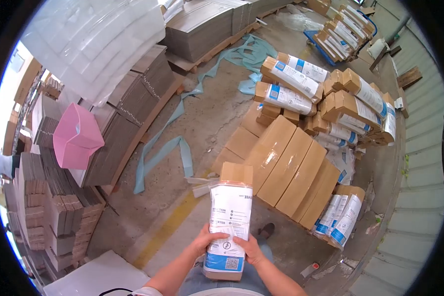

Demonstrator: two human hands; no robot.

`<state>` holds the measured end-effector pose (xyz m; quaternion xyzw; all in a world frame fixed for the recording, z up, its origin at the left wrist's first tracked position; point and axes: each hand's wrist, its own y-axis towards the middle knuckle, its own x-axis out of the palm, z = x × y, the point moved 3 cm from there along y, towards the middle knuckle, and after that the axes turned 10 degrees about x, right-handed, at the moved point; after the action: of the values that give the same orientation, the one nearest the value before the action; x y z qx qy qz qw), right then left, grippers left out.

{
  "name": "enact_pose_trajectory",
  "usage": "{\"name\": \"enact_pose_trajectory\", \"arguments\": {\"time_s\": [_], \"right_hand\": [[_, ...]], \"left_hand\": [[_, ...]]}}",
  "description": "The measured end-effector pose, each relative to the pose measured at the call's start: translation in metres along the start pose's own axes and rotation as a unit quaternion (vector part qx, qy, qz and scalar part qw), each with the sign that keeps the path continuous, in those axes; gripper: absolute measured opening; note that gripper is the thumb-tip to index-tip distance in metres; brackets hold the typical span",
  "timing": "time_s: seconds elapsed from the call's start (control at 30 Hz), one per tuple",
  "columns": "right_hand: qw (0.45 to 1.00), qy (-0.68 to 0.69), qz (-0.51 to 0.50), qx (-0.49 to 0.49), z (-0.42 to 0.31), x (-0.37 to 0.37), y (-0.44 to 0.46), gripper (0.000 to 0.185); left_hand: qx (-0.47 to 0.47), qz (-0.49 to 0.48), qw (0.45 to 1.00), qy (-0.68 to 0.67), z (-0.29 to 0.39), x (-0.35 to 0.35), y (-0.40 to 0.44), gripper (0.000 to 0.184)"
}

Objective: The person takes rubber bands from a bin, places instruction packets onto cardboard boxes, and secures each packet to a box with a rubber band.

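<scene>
The left hand (208,240) and the right hand (250,249) are both grasping one wrapped carton (231,204), which is near the large brown boxes (287,165), on their left. Blue strips (253,52) lie beyond these boxes.

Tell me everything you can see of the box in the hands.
The box is long and narrow, apparently brown cardboard, with its far end bare. A white printed wrap, creased and film-like, covers most of it; toward the near end are a blue band and a square code. It is gripped from both long sides by the left hand and right hand, thumbs over the printed face, its length pointing away from the camera. The finest print is unreadable.
</scene>
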<state>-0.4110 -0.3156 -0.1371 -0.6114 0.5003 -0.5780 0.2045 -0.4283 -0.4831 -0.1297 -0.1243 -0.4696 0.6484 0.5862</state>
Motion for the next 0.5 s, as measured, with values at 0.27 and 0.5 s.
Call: {"name": "enact_pose_trajectory", "arguments": {"time_s": [0.27, 0.5], "right_hand": [[0.998, 0.004, -0.059, -0.001, -0.044, 0.003, 0.069, 0.062], [0.698, -0.706, 0.118, -0.012, -0.003, -0.107, 0.071, 0.07]], "left_hand": [[0.078, 0.037, 0.995, 0.058, 0.069, -0.026, 0.057, 0.078], [0.067, 0.107, 0.98, 0.156, 0.132, -0.047, 0.174, 0.076]]}}
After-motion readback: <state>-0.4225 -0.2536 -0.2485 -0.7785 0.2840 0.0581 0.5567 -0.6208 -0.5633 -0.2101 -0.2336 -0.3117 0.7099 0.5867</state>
